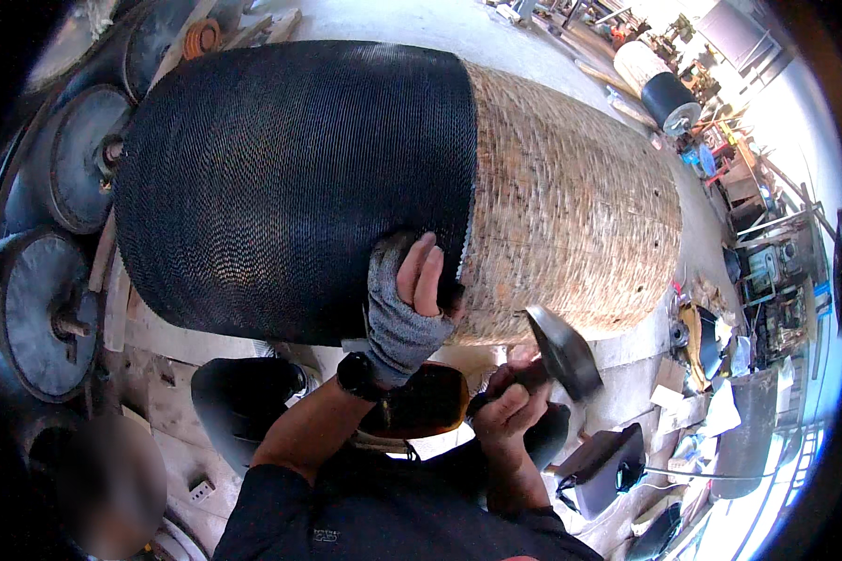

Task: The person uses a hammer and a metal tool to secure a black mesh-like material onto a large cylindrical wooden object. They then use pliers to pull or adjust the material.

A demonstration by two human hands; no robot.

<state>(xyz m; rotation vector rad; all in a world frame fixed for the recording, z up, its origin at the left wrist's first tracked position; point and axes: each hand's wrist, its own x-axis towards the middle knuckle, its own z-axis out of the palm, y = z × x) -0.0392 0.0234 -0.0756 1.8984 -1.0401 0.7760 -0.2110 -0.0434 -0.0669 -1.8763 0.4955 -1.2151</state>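
Observation:
A large barrel-shaped roller lies across in front of me. Its left part wears a black, finely ridged covering, while bare, rough wood shows on the right. My left hand, in a grey fingerless glove, rests at the covering's jagged edge. Its fingers are curled, and whatever they pinch is hidden. A black watch sits on that wrist. Lower right, my right hand is wrapped round the handle of a hammer. The hammer's metal head is slightly blurred and stands close to the roller's near lower side.
Several round-ended dark rollers stand along the left. Another partly black-covered roller lies at the far right. A dark box-shaped bag is by my right leg. Tools and scraps clutter the right wall. Below me is an amber-and-black object.

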